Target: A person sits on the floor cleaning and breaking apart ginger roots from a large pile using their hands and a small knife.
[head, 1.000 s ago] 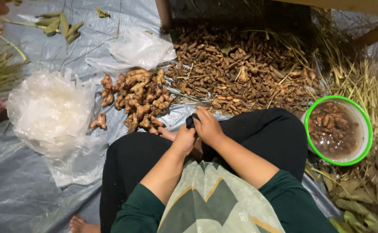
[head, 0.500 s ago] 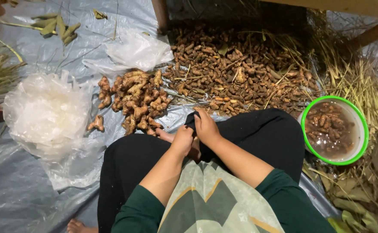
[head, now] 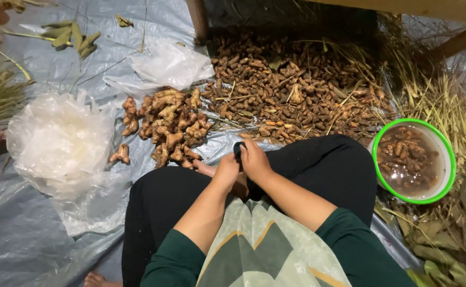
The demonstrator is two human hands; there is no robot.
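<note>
A grey plastic sheet (head: 26,239) is covering the floor, carrying a heap of pale ginger roots (head: 169,127), a larger dark pile of small rhizomes (head: 297,90), and crumpled clear plastic bags (head: 60,141) lying to the left. The person is sitting cross-legged, the left hand (head: 225,172) and right hand (head: 255,159) meeting over the lap, fingers closing around a small dark object (head: 238,150) whose long axis is standing roughly upright; what it is cannot be told. A green-rimmed bowl (head: 445,159) of wet rhizomes is sitting at the right.

Farm sorting spot — plastic ground sheet (head: 26,239), heaped unwashed roots (head: 297,90), cleaned ginger pile (head: 169,125), straw (head: 440,101), rinsing bowl (head: 448,159)
</note>
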